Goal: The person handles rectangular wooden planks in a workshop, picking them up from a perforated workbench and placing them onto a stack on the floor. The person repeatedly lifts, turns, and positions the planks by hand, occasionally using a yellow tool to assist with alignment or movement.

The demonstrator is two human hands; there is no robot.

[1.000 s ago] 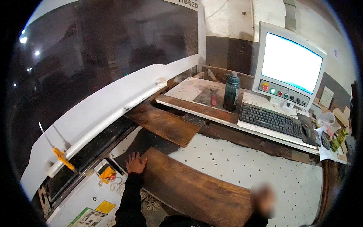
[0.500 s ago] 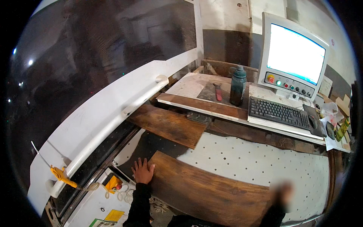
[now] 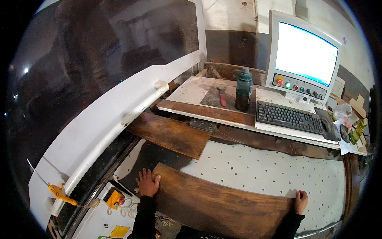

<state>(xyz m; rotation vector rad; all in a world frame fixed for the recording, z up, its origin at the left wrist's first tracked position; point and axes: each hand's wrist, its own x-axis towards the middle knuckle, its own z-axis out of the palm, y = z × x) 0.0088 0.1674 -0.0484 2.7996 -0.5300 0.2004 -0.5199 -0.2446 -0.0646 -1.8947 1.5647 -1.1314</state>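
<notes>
A long brown wooden board (image 3: 223, 203) lies in front of me on a white table (image 3: 254, 167) dotted with small holes. Against its left end rests my left hand (image 3: 148, 185), fingers spread and thumb touching the board's edge. At the opposite end, my right hand (image 3: 301, 202) has its fingers curled round the board's right edge; its fingertips are partly hidden. Farther off, a second brown board (image 3: 171, 135) lies with its left end by a white curved rail.
Behind stands a ledge with a dark bottle (image 3: 244, 89), a red-handled tool (image 3: 222, 97), a keyboard (image 3: 288, 117) and a mouse (image 3: 327, 126). A monitor (image 3: 306, 53) with buttons rises at the right. On the left, a yellow clip (image 3: 59, 194) hangs on the white rail (image 3: 107, 151).
The whole view has shifted slightly to the left. My right hand, blurred before, now shows clearly at the board's right end. My left hand stays at the left end.
</notes>
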